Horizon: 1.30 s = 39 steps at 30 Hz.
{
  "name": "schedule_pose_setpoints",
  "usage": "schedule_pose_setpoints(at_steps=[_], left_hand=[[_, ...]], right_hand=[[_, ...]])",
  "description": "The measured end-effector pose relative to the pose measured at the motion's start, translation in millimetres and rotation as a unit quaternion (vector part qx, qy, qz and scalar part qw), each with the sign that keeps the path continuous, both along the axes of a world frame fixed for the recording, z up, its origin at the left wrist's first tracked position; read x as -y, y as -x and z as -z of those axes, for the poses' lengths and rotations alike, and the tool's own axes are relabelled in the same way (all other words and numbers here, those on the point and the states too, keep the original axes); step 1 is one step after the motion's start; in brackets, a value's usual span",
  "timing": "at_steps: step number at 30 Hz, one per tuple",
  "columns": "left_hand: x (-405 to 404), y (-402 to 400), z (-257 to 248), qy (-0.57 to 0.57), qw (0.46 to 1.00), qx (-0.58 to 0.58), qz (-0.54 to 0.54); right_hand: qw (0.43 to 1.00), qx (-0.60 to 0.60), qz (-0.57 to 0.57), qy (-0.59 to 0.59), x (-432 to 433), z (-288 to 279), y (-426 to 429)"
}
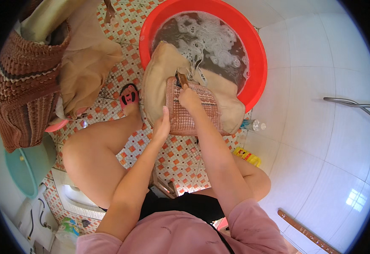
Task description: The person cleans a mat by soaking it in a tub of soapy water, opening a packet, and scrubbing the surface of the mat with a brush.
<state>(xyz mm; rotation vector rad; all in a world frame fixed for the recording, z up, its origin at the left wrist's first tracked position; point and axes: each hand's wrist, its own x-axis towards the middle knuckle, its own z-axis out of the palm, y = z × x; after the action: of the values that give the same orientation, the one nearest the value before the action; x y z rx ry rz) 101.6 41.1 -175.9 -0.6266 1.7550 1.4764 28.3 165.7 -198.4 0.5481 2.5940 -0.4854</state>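
Observation:
A beige cloth cover (158,73) with a woven reddish-brown panel (194,111) drapes over the near rim of a red plastic tub (257,63). Grey, foamy water (204,35) fills the tub. My right hand (190,99) grips a wooden-handled brush (182,79) against the top of the panel; its bristles are mostly hidden. At the panel's left edge, my left hand (162,125) holds the cloth, thumb on top and its other fingers largely out of sight. Pale straps (200,74) trail from the cover towards the water.
More woven brown fabric (29,85) and beige cloth (83,76) hang at the left above a teal basin (29,174). By the right wall are a clear plastic bottle (254,125) and a yellow bottle (247,156). A metal bar (347,101) juts from the tiled wall.

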Motion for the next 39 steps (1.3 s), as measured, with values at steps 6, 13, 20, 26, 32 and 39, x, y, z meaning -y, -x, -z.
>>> schedule_pose_setpoints(at_steps=[6,13,20,26,32,39], left_hand=[[25.1,-0.6,26.2,-0.157,0.977,0.057,-0.130],[22.0,0.8,11.1,-0.158,0.972,0.112,-0.134],[13.6,1.4,25.7,-0.191,0.960,0.154,-0.136],[34.2,2.1,47.5,-0.220,0.948,0.173,-0.154],[36.2,3.3,35.0,-0.268,0.932,0.171,-0.175],[25.5,6.0,34.0,-0.271,0.931,0.183,-0.159]], right_hand=[[0.995,-0.025,-0.081,0.049,31.0,-52.7,-107.7],[0.995,-0.023,-0.095,-0.004,51.3,-70.5,-155.2],[0.996,-0.034,-0.083,0.026,12.5,-11.5,-12.1],[0.982,-0.036,-0.184,0.011,38.8,-67.6,-168.6],[0.975,-0.075,-0.201,-0.064,52.7,-71.7,-158.0],[0.977,-0.158,-0.139,-0.040,40.2,-24.9,-63.7]])
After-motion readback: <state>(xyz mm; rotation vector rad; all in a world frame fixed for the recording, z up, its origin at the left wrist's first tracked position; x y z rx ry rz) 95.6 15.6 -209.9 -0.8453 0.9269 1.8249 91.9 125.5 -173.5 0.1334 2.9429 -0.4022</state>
